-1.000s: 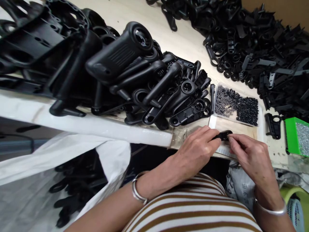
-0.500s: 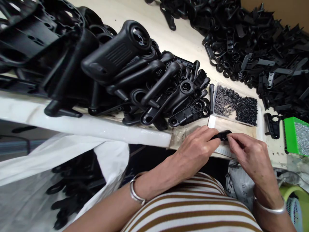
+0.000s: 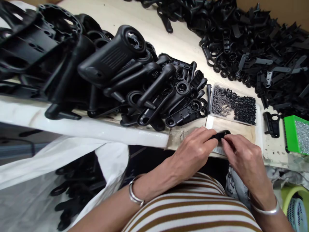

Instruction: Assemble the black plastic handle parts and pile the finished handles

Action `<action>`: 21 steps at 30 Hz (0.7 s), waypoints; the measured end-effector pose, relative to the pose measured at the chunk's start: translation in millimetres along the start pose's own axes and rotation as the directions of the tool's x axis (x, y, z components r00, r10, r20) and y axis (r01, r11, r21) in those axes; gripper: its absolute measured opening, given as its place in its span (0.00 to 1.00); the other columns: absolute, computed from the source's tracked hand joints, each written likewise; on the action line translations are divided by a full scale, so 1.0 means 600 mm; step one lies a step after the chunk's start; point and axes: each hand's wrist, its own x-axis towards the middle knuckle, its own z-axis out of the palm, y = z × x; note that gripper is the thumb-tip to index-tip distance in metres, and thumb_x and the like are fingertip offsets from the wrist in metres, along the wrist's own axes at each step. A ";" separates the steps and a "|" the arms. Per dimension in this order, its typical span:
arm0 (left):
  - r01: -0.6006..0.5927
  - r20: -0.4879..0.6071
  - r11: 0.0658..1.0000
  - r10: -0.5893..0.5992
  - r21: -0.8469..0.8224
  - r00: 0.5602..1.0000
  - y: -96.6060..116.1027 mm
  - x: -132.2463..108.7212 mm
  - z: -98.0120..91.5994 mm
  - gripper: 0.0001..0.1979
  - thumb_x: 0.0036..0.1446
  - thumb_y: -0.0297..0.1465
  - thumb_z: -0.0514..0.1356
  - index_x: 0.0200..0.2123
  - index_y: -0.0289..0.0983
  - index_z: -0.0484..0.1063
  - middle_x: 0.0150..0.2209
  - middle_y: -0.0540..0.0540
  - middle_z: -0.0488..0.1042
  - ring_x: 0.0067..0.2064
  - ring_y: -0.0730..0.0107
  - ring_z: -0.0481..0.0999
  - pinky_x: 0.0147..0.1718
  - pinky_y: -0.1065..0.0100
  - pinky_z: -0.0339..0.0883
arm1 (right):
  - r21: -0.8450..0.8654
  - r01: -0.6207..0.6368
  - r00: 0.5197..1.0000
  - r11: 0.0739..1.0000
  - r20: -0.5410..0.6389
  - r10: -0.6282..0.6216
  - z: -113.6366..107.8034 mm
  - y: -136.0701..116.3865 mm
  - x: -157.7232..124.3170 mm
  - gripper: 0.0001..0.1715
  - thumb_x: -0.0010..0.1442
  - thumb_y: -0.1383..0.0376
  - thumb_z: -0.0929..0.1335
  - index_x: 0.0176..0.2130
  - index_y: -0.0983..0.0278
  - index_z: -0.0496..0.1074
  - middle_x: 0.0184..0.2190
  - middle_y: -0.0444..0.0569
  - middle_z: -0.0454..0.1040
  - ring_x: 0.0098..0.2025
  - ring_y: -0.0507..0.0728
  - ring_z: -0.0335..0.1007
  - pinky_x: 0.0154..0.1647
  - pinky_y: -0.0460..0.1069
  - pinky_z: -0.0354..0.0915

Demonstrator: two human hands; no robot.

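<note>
Between the thumb and fingers of my left hand (image 3: 194, 149) is a small black plastic part (image 3: 221, 134), held over the table's front edge. My right hand (image 3: 245, 156) is closed in a pinch at the part's right end. Whatever its fingertips hold is hidden or too small to make out. Just beyond both hands lies a clear shallow tray (image 3: 243, 121), with small grey screws (image 3: 218, 102) on its left side and small black pieces (image 3: 245, 109) on its right.
To the left, black plastic housings and arms (image 3: 113, 54) are heaped along the edge. A larger pile of black parts (image 3: 241, 42) fills the back right. A green bin (image 3: 291, 133) of small silvery pieces stands right, beside a single black part (image 3: 272, 125). Below sits a yellow-green basket (image 3: 287, 196).
My right hand has shifted slightly left and closer to my left hand, still at the part's right end. The view has moved a little; my left hand keeps its hold.
</note>
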 end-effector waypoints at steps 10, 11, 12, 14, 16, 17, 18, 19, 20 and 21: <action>0.001 -0.044 1.000 -0.001 -0.006 0.999 0.001 0.001 0.001 0.10 0.62 0.20 0.54 0.33 0.33 0.74 0.41 0.41 0.79 0.38 0.67 0.76 0.39 0.65 0.74 | 0.152 -0.088 0.994 0.984 -0.053 0.097 -0.002 0.029 -0.002 0.08 0.64 0.67 0.66 0.34 0.64 0.75 0.30 0.48 0.80 0.28 0.53 0.76 0.35 0.46 0.70; 0.003 -0.044 1.000 -0.004 -0.007 0.999 0.000 0.001 0.002 0.10 0.62 0.20 0.54 0.33 0.34 0.74 0.41 0.41 0.79 0.38 0.67 0.76 0.39 0.65 0.74 | 0.162 -0.119 0.991 0.980 -0.045 0.127 -0.002 0.034 -0.003 0.08 0.64 0.66 0.66 0.35 0.63 0.75 0.30 0.48 0.80 0.29 0.54 0.77 0.35 0.47 0.71; 0.007 -0.047 1.000 -0.007 -0.004 0.999 0.000 0.002 0.002 0.10 0.62 0.20 0.55 0.33 0.34 0.74 0.41 0.41 0.79 0.38 0.67 0.75 0.39 0.65 0.74 | 0.170 -0.148 0.986 0.974 -0.048 0.158 -0.003 0.039 -0.005 0.09 0.64 0.65 0.66 0.35 0.63 0.75 0.30 0.48 0.80 0.29 0.54 0.77 0.35 0.47 0.71; 0.013 -0.057 1.000 -0.013 0.011 0.998 -0.001 0.003 0.002 0.09 0.61 0.19 0.55 0.32 0.34 0.74 0.40 0.42 0.79 0.37 0.68 0.75 0.37 0.66 0.74 | 0.188 -0.201 0.974 0.961 -0.070 0.217 -0.004 0.047 -0.011 0.09 0.64 0.64 0.66 0.35 0.62 0.76 0.30 0.47 0.80 0.28 0.54 0.76 0.35 0.48 0.72; 0.005 -0.074 0.999 -0.002 0.036 0.997 -0.002 0.005 -0.001 0.10 0.61 0.19 0.55 0.33 0.34 0.73 0.40 0.42 0.79 0.38 0.68 0.76 0.38 0.67 0.73 | 0.227 -0.206 0.971 0.952 -0.075 0.228 -0.005 0.051 -0.018 0.08 0.64 0.64 0.66 0.36 0.62 0.75 0.31 0.47 0.80 0.30 0.54 0.76 0.37 0.49 0.72; -0.012 -0.087 0.998 0.017 0.055 0.996 -0.002 0.006 -0.002 0.10 0.62 0.20 0.54 0.33 0.34 0.73 0.41 0.42 0.79 0.38 0.67 0.76 0.38 0.67 0.73 | 0.259 -0.188 0.976 0.947 -0.060 0.210 -0.005 0.051 -0.023 0.07 0.64 0.65 0.66 0.37 0.62 0.75 0.32 0.47 0.80 0.32 0.54 0.77 0.38 0.49 0.72; -0.044 -0.098 0.996 0.052 0.083 0.994 -0.003 0.006 -0.005 0.10 0.63 0.20 0.53 0.33 0.34 0.73 0.41 0.41 0.79 0.39 0.67 0.76 0.39 0.66 0.73 | 0.298 -0.161 0.984 0.941 -0.031 0.178 -0.004 0.049 -0.027 0.05 0.65 0.66 0.66 0.38 0.62 0.74 0.34 0.48 0.79 0.34 0.54 0.77 0.40 0.48 0.71; -0.093 -0.105 0.988 0.106 0.122 0.989 -0.003 0.007 -0.007 0.10 0.64 0.21 0.53 0.34 0.34 0.73 0.42 0.40 0.79 0.40 0.66 0.76 0.40 0.65 0.72 | 0.335 -0.131 0.990 0.933 0.002 0.138 -0.003 0.046 -0.032 0.05 0.65 0.67 0.67 0.40 0.63 0.74 0.36 0.48 0.79 0.37 0.54 0.76 0.42 0.48 0.71; -0.156 -0.108 0.973 0.175 0.168 0.979 -0.004 0.007 -0.009 0.10 0.64 0.21 0.52 0.34 0.33 0.73 0.42 0.39 0.80 0.40 0.66 0.76 0.41 0.63 0.72 | 0.358 -0.100 0.995 0.929 0.028 0.097 -0.001 0.042 -0.036 0.05 0.64 0.68 0.67 0.42 0.63 0.73 0.38 0.49 0.78 0.39 0.54 0.76 0.43 0.49 0.71; -0.224 -0.097 0.950 0.249 0.217 0.964 -0.004 0.006 -0.010 0.10 0.63 0.21 0.52 0.35 0.32 0.73 0.42 0.38 0.80 0.41 0.65 0.77 0.43 0.62 0.71 | 0.358 -0.072 0.997 0.931 0.041 0.062 0.003 0.038 -0.040 0.07 0.64 0.68 0.67 0.44 0.63 0.73 0.39 0.50 0.78 0.41 0.55 0.75 0.45 0.49 0.70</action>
